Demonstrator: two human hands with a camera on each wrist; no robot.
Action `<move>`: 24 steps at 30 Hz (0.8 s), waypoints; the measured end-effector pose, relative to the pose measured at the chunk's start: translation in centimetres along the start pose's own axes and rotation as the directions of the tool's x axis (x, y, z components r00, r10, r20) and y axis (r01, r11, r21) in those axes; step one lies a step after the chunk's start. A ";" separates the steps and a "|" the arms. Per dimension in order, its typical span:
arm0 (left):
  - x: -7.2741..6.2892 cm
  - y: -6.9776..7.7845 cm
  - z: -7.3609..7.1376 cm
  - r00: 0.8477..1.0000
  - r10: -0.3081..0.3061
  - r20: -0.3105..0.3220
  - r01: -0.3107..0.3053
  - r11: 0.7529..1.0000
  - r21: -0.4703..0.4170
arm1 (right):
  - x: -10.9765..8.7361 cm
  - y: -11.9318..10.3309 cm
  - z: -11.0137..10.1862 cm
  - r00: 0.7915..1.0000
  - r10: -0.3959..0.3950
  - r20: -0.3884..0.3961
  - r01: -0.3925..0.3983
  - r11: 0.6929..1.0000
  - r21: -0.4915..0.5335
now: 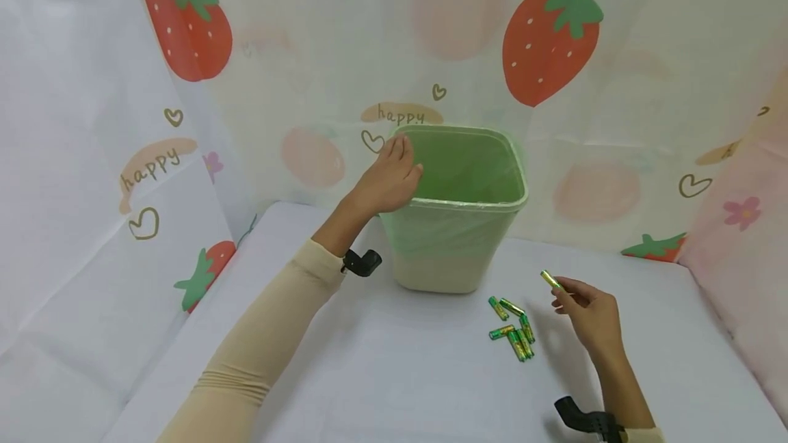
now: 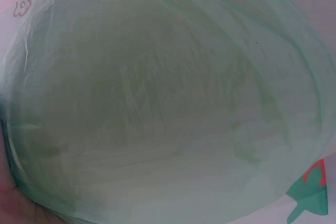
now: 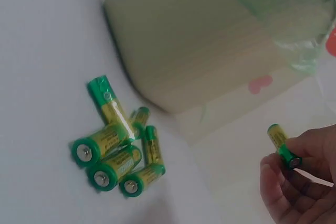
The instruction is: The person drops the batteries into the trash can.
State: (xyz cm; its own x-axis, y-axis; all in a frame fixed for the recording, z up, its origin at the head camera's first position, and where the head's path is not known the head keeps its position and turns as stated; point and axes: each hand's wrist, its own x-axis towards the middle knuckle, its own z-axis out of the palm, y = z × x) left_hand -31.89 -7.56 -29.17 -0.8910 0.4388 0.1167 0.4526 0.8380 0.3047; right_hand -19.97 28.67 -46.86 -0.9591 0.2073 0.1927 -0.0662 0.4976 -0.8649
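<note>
A pale green bin (image 1: 458,245) with a thin plastic bag over its rim stands upright at the back of the table. My left hand (image 1: 394,173) holds the bin at its left rim, thumb over the opening. The bagged side fills the left wrist view, with the hand's edge at the lower left. To the right of the bin, my right hand (image 1: 587,306) pinches one green and yellow battery (image 3: 283,145) between thumb and fingers, raised above the table. Several matching batteries (image 3: 118,163) lie in a loose pile between the bin and the right hand.
A white cloth covers the table (image 1: 369,374). Behind it hangs a pale backdrop (image 1: 345,33) printed with strawberries, hearts and the word "happy"; it continues along both sides. Black wrist cameras (image 1: 362,263) sit on both wrists.
</note>
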 end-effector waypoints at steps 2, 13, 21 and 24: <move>0.0 0.0 0.0 1.000 -0.003 -0.001 0.003 1.000 -0.005 | -0.2 -0.5 0.1 1.000 -0.010 -0.022 0.010 1.000 0.005; 0.1 0.0 0.0 1.000 -0.002 -0.006 0.002 1.000 -0.016 | -1.6 -4.5 -0.5 0.983 -0.078 -0.166 0.090 0.993 0.072; 0.1 0.2 -0.1 1.000 -0.008 -0.001 0.008 1.000 -0.010 | -2.0 -7.4 -1.3 0.954 -0.181 -0.240 0.218 0.967 0.133; 0.2 0.2 0.0 1.000 -0.012 0.003 0.012 1.000 -0.013 | -1.5 -8.6 -1.7 0.938 -0.238 -0.251 0.279 0.949 0.146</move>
State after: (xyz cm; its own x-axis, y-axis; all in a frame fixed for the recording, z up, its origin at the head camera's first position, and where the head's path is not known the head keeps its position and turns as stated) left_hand -31.97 -7.35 -29.10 -0.8965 0.4291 0.1105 0.4409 0.8390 0.3188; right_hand -17.49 25.46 -38.93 -0.8155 0.2873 0.5025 -0.3707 0.4075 -0.8346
